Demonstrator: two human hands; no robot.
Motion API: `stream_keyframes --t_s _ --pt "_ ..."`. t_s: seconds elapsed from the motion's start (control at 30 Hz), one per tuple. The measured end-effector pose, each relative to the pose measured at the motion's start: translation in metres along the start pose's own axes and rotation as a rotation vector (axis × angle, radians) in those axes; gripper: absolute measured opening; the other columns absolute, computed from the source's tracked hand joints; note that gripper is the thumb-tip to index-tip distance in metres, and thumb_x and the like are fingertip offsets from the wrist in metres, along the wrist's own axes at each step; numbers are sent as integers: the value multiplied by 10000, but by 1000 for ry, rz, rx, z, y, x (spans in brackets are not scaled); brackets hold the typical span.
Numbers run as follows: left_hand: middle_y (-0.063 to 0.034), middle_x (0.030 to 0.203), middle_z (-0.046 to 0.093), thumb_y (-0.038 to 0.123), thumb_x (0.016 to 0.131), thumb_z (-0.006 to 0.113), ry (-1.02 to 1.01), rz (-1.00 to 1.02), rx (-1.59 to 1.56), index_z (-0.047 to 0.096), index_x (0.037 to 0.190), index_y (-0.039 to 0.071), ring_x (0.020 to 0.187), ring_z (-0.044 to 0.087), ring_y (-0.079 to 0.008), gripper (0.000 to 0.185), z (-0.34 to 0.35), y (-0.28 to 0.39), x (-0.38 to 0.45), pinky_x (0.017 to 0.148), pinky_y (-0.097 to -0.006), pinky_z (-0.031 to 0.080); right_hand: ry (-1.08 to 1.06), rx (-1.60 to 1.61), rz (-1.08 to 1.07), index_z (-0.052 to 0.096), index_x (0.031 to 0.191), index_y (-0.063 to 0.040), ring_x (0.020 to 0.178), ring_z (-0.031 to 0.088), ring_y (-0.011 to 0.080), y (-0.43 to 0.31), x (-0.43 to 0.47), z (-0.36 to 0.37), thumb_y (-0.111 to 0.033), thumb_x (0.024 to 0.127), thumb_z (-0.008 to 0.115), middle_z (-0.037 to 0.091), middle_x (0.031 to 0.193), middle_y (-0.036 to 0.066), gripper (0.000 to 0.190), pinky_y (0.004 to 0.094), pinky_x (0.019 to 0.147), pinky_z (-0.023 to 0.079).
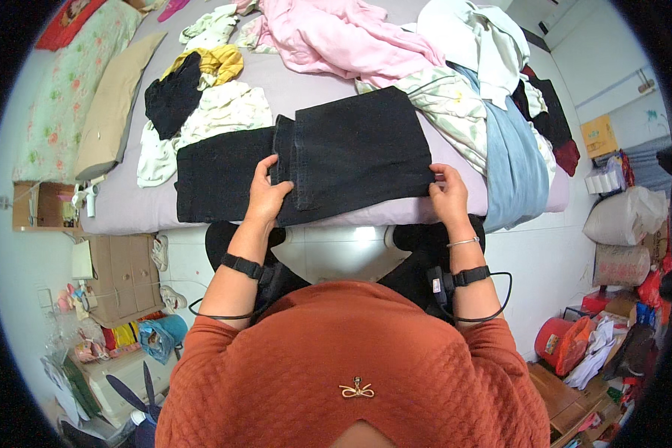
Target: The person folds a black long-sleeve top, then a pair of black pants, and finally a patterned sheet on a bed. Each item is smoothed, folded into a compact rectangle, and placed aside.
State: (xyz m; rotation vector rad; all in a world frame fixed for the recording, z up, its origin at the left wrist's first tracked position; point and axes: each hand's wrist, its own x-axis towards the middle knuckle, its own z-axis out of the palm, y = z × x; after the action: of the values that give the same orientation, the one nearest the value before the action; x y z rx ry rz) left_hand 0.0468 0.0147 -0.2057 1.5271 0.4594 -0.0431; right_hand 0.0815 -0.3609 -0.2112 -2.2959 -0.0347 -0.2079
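Observation:
Black trousers (364, 145) lie folded in layers along the near edge of the bed, their leg hems stacked near the middle. My left hand (270, 193) holds the hem edges, its thumb on top and its fingers at the cloth's edge. At the other end, my right hand (449, 193) pinches the right edge of the folded cloth between thumb and fingers. A lower black layer (221, 173) extends leftward past my left hand. The undersides of the layers are hidden.
On the bed (129, 207) lie a pink garment (330, 33), a white top (476, 39), blue jeans (515, 168), a patterned cream garment (229, 106), and a small black garment (173, 95). A beige pillow (117, 101) lies left. Bags (624, 215) and a red bucket (554, 339) stand right.

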Motion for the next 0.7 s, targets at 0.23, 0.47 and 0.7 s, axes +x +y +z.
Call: stream_keyframes --t_s 0.23,0.47,0.7 --pt "-159 1062 590 82 781 715 -15 297 1150 603 1083 17 1008 569 -293 328 -14 14 21 860 -372 485 -63 -75 -116 572 874 -56 908 556 339 -14 -8 1 -9 717 656 572 885 119 185 421 805 464" --pt "-165 1017 650 282 860 702 -186 688 976 658 1039 32 961 622 -321 310 87 89 101 867 -395 486 -60 65 -146 557 854 -44 822 571 312 -29 -13 -15 0 747 630 569 826 112 136 401 724 474" --pt "-176 1074 661 412 858 669 -175 712 1041 669 1014 26 977 621 -362 416 229 81 149 869 -442 484 -73 104 -172 548 866 -49 784 580 298 -31 -4 -20 22 731 648 566 788 104 182 383 703 483"
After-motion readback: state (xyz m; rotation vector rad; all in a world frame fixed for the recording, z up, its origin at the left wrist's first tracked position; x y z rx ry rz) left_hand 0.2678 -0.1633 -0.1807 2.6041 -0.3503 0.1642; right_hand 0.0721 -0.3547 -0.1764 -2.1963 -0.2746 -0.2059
